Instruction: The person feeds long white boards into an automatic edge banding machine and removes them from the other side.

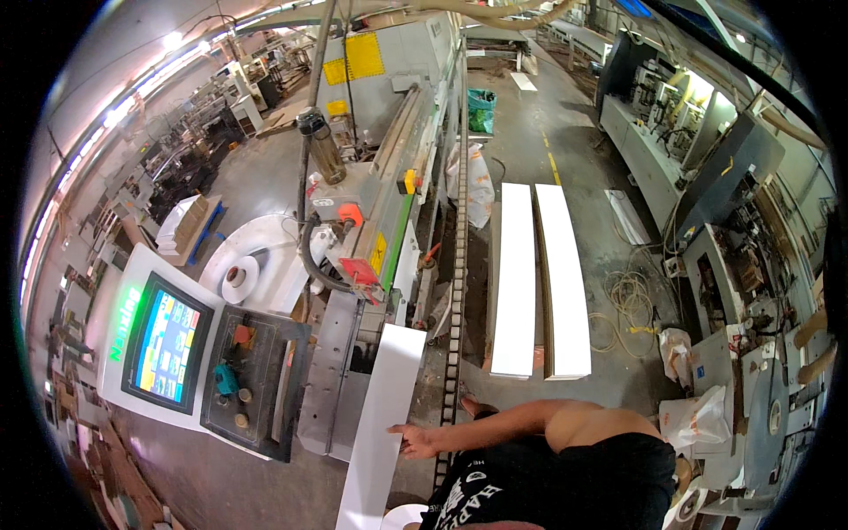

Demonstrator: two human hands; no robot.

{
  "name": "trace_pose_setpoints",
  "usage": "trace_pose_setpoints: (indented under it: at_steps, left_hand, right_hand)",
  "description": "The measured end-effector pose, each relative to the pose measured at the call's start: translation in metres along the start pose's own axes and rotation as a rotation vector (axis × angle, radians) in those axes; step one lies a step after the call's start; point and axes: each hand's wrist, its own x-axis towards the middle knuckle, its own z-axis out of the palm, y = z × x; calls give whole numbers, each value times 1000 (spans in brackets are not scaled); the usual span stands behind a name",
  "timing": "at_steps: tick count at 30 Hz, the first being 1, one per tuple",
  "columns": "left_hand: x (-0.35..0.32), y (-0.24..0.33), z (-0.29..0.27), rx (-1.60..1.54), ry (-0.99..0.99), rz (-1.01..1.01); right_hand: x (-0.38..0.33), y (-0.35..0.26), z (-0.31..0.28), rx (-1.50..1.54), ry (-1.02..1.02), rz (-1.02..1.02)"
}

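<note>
A long white panel (380, 424) lies slanted at the infeed end of a machine, its far end by the machine's guide. My right hand (415, 441) reaches across my body to the panel's right edge. A finger rests on the top face, and the other fingers are bent at the edge, partly hidden. My left hand does not show. Right of the machine, two stacks of long white panels, a left stack (513, 283) and a right stack (563, 283), lie side by side. Beyond my forearm a small patch of bare skin shows, too little to tell what it is.
At left stand a control screen (166, 340) and a black tray (252, 380) with small items. A chain track (455, 336) runs beside the machine. Coiled hose (629, 300) lies on the floor at right, near white bags (698, 420) and another machine (649, 132).
</note>
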Motion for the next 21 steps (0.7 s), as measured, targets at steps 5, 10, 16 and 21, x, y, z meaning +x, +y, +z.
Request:
trace_pose_setpoints:
  at_steps: [5,10,16,21]
  left_hand:
    - [11,-14,-10,44,25,32]
    - [30,-36,-40,142,74,54]
    - [61,-130,-127,336,119,221]
    - [94,-174,-198,629,63,-20]
  right_hand:
    - [16,-11,23,64,-14,-11]
    - [18,-40,40,54,195,-290]
    - [-11,-100,50,111,263,-546]
    - [30,-111,17,92,178,-550]
